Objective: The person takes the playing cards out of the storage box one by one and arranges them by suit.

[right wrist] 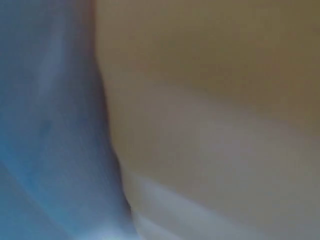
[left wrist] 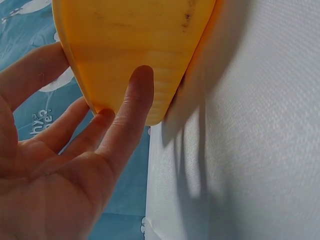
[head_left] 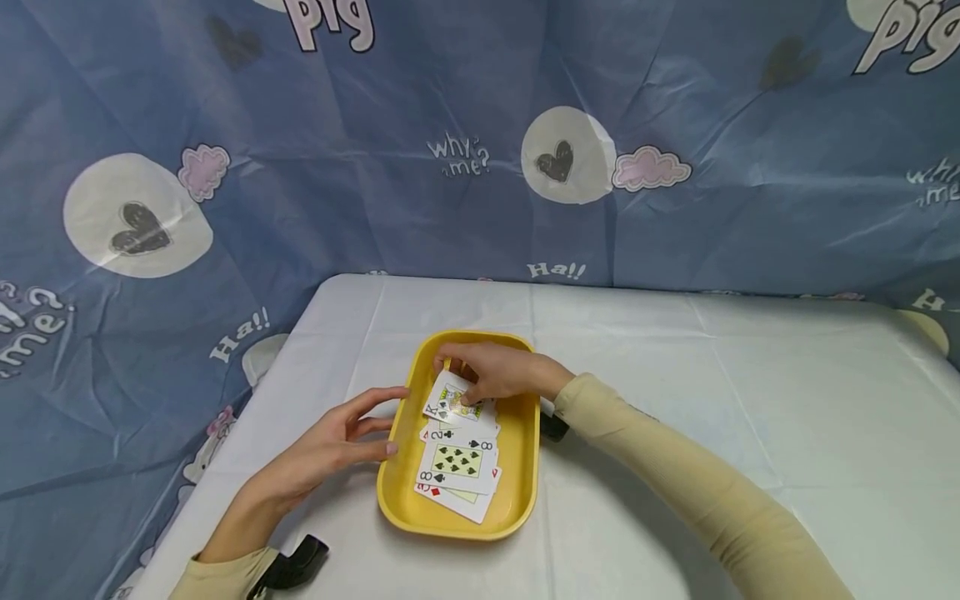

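Note:
A yellow tray [head_left: 517, 500] with rounded corners stands on the white table, holding several overlapping playing cards. Inside its far half, my right hand [head_left: 498, 371] pinches a king of spades [head_left: 450, 398], thumb on the card's face and fingers bent by its far edge. Below that card lie a two of clubs [head_left: 457, 432] and an eight of spades [head_left: 457, 460]. A red diamond card [head_left: 480, 507] sticks out underneath them. My left hand [head_left: 322, 450] rests straight, spread fingers against the tray's left side; in the left wrist view the fingertips meet its outer wall [left wrist: 125, 40].
The white cloth-covered table [head_left: 675, 417] runs far to the right of the tray. Behind it hangs a blue printed curtain [head_left: 480, 217]. A black wrist device [head_left: 300, 562] sits at the left cuff. The right wrist view is blurred.

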{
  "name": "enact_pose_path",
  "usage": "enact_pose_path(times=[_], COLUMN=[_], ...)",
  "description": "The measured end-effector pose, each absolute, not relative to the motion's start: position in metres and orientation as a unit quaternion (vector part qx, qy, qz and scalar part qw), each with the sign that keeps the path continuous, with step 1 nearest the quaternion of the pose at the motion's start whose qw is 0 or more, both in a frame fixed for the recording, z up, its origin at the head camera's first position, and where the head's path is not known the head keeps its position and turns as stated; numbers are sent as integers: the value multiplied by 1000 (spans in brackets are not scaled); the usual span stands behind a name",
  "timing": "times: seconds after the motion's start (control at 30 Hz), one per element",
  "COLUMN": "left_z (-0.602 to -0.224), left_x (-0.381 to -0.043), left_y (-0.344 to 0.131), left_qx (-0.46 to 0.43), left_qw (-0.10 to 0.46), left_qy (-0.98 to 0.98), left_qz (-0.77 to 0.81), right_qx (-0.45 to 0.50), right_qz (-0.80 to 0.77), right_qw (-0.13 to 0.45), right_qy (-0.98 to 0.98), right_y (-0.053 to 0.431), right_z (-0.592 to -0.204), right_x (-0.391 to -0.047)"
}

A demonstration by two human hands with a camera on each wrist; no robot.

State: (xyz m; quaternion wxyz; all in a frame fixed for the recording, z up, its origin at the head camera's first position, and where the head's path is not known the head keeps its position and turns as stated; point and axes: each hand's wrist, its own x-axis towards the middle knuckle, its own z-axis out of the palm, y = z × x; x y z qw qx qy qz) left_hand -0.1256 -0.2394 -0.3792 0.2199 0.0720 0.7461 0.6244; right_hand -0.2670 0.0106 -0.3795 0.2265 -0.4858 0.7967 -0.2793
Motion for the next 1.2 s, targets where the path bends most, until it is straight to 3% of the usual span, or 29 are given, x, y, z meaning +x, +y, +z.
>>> enact_pose_path(times=[0.17, 0.53, 0.83, 1.2], left_z=[-379, -377, -378, -374], left_x=[-125, -125, -125, -123], left_y=[-240, -239, -237, -236], left_qx=[71, 67, 55, 64], left_qw=[223, 221, 222, 224], left_qy=[744, 747, 748, 748], left_qz=[627, 623, 624, 622], right_qx=[-486, -422, -361, -289], right_qz=[-321, -481, -599, -724], right_qw=[188, 180, 89, 27], right_qy=[791, 747, 709, 626], right_y=[13, 16, 19, 38], right_z=[-379, -376, -376, -371], right_x=[-269, -271, -267, -266])
